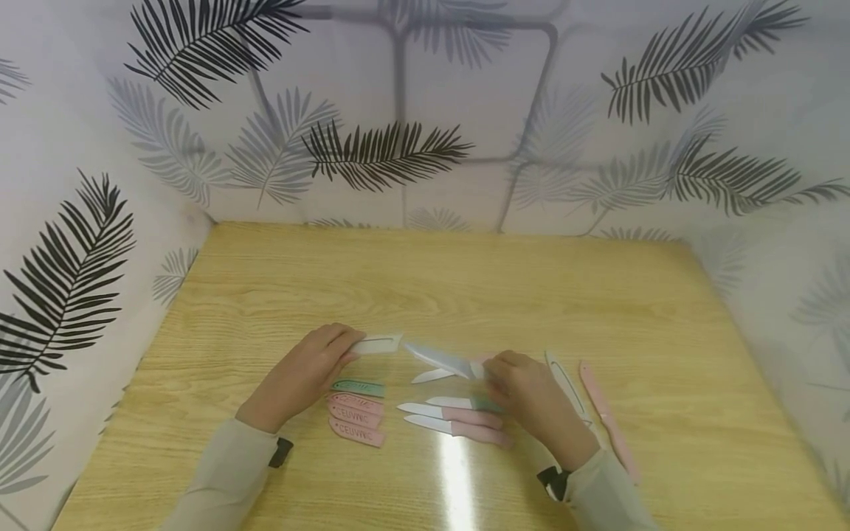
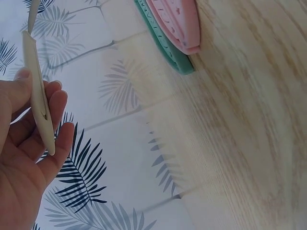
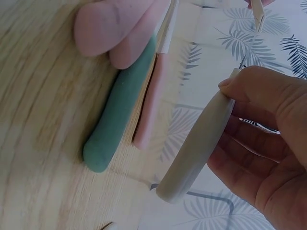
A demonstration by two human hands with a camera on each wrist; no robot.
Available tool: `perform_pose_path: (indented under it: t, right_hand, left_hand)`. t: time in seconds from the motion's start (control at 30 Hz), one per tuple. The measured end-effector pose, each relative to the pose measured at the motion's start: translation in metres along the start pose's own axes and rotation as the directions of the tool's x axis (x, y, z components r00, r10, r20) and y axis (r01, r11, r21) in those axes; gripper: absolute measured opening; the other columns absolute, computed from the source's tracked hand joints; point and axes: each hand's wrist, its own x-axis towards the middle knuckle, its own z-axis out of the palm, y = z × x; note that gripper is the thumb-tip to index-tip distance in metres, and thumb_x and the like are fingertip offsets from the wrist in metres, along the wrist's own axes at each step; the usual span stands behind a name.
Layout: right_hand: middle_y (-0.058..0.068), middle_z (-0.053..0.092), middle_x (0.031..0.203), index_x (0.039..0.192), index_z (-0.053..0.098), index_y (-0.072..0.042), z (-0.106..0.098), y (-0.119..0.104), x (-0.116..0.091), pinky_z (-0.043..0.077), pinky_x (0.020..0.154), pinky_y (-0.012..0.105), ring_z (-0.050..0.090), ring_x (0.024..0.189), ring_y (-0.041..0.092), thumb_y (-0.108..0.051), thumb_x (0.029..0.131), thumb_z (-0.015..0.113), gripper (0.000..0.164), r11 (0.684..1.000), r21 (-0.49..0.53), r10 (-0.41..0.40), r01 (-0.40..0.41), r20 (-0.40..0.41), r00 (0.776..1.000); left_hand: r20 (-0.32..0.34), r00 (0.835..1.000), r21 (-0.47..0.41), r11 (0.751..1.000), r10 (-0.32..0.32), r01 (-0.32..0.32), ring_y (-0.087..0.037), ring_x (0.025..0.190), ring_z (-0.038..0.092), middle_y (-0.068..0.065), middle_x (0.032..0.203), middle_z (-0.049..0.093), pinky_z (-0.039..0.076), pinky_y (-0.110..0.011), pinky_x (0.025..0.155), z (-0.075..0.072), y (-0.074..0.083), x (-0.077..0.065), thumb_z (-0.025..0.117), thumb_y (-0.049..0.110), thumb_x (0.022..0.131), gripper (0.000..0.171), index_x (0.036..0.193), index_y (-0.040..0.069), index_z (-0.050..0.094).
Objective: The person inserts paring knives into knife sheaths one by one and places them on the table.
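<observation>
My left hand (image 1: 307, 377) pinches a cream blade sheath (image 1: 377, 344) between thumb and fingers, its mouth facing right. In my right hand (image 1: 531, 394) is a knife with a cream handle (image 3: 199, 139), its pale blade (image 1: 441, 359) pointing left. The blade's tip is right at the sheath's mouth, most of the blade outside. Below the left hand lie a green sheath (image 1: 358, 388) and three pink sheaths (image 1: 356, 432) in a column. Under and beside the right hand are bare knives with pink handles (image 1: 473, 417) and one with a green handle (image 3: 120, 108).
To the right of the right hand lie a pink knife in its sheath (image 1: 607, 420) and a cream sheathed piece (image 1: 563, 380), partly hidden by the hand. A wooden table (image 1: 451, 280) carries everything. Leaf-patterned cloth (image 1: 465, 96) stands around its back and sides.
</observation>
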Motion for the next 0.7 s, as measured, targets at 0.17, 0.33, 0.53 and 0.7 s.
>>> perform_pose_path:
  t: [0.17,0.33,0.53,0.7]
  right_hand:
    - [0.010,0.068,0.087,0.082,0.065,-0.003,-0.0001,-0.0007,-0.0003,0.055,0.062,0.022,0.065,0.072,0.019,0.005,0.070,0.079,0.021,1.000,-0.003,-0.011,0.011,-0.002,1.000]
    - [0.007,0.066,0.083,0.078,0.062,-0.005,-0.0013,0.0000,0.0008,0.054,0.061,0.022,0.061,0.069,0.017,0.004,0.071,0.078,0.020,0.999,-0.023,-0.025,0.025,0.008,1.000]
    - [0.007,0.066,0.085,0.076,0.061,-0.007,-0.0027,0.0019,0.0012,0.055,0.064,0.027,0.062,0.074,0.020,0.003,0.070,0.076,0.019,0.998,-0.055,-0.041,0.041,0.009,0.999]
    - [0.009,0.068,0.090,0.082,0.064,-0.006,-0.0039,-0.0016,0.0034,0.056,0.067,0.026,0.063,0.079,0.022,0.003,0.069,0.078,0.021,0.997,-0.067,-0.045,0.046,0.013,0.999]
  left_hand:
    - [0.009,1.000,-0.005,1.000,-0.007,0.007,-0.022,0.101,0.059,-0.009,0.111,0.060,0.052,-0.035,0.089,-0.0008,0.0018,0.0003,0.064,0.008,0.091,0.032,0.121,-0.001,0.058]
    - [0.023,1.000,-0.006,1.000,-0.005,0.005,-0.023,0.103,0.059,-0.010,0.112,0.060,0.052,-0.035,0.090,-0.0012,0.0036,0.0012,0.064,0.007,0.091,0.032,0.120,-0.001,0.058]
    - [0.009,0.999,0.012,0.999,0.045,-0.045,-0.025,0.104,0.060,-0.012,0.111,0.061,0.052,-0.036,0.091,0.0005,0.0051,0.0029,0.066,0.004,0.088,0.033,0.119,-0.002,0.058]
    - [0.026,0.998,0.008,0.998,0.065,-0.066,-0.026,0.106,0.059,-0.013,0.114,0.061,0.050,-0.036,0.094,0.0037,0.0087,0.0059,0.065,0.004,0.088,0.035,0.122,-0.001,0.055]
